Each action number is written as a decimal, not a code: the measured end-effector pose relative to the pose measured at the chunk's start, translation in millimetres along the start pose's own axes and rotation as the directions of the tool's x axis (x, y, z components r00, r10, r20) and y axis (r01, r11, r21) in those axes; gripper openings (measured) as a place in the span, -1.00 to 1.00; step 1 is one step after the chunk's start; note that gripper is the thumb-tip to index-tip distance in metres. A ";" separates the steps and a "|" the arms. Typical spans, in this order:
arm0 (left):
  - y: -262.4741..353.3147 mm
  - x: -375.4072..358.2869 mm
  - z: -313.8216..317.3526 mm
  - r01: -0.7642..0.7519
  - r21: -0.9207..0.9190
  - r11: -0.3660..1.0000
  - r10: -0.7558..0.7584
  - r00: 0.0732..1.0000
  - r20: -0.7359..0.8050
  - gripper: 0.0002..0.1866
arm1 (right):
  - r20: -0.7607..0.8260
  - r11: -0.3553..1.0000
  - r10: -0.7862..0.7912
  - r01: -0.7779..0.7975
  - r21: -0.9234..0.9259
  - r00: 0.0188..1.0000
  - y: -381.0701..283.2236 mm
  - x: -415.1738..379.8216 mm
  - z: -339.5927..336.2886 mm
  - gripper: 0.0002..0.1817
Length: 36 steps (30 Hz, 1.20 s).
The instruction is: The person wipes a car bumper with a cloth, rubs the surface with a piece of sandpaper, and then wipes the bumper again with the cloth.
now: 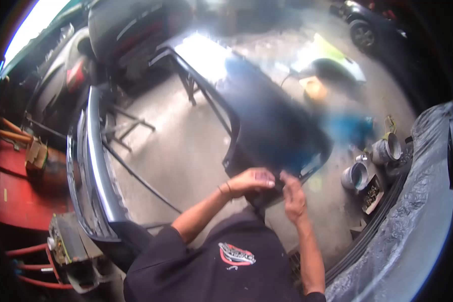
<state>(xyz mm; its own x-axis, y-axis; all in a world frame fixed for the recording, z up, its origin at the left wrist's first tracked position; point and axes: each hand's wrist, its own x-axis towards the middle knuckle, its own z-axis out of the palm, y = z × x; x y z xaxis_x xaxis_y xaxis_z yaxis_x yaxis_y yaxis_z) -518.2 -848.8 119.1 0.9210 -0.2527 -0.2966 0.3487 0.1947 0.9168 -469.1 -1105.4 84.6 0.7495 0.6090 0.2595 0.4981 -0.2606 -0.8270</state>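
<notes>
A large dark car body panel (267, 116) reaches away from me, with glare on its far end. My left hand (254, 182) is over the panel's near edge, fingers bent and pressed together, pointing right. Close beside it, my right hand (293, 199) has its fingers curled and pointing up, near the panel's right corner. The fingertips of both hands come near each other; I cannot tell what small thing they hold. A dark band circles my left wrist.
A dark bumper (98, 166) stands at left beside a red cabinet (25, 191). Buckets (356, 176) and a box of small parts (372, 195) sit on the floor at right, near plastic sheeting (402, 216). Behind are a light-coloured panel (329, 58) and a dark car (362, 32).
</notes>
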 end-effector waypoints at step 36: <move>-53.6 121.3 8.7 0.453 0.173 0.875 0.198 -0.008 -0.980 -0.48 | 0.512 0.599 -0.580 0.758 -0.259 0.633 127.5 283.3 30.3 -0.33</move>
<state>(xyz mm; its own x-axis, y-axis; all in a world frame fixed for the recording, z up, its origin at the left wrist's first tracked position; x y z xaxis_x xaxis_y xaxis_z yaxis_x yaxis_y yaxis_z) -426.7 -898.2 36.2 0.2326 0.9694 -0.0780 0.6917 -0.1085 0.7140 -206.4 -943.5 37.6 -0.0374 0.9207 0.3886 0.9792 0.1114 -0.1698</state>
